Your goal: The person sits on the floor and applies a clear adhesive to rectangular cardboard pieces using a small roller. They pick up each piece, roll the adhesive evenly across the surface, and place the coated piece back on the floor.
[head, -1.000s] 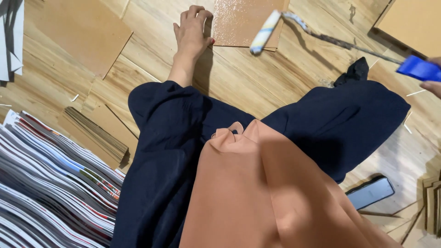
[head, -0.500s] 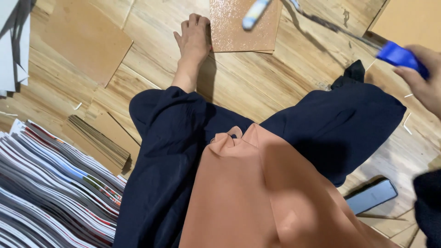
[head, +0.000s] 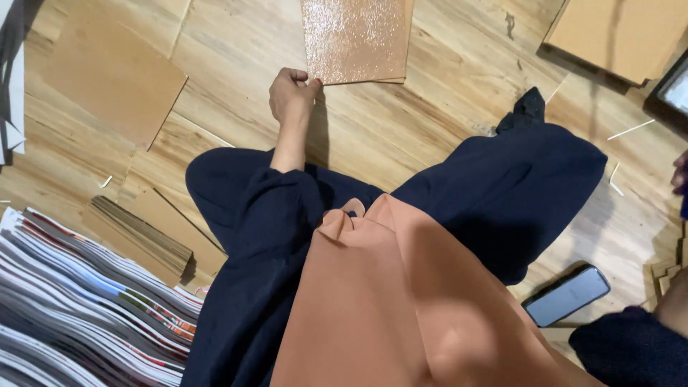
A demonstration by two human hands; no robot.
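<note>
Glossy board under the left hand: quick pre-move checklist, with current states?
1. Left hand on the glossy board: ok, fingertips at its lower left corner.
2. Left grip closed on the board: cannot tell, fingers curl at the edge but the underside is hidden.
3. Board flat on the wooden floor: ok, it lies flat, with a second sheet's edge showing beneath it.
4. Right hand in view: not ok, only a sliver shows at the right edge.
5. Phone apart from the board: ok, it lies by the right knee.
6. Cardboard stack apart from the left hand: ok.
</note>
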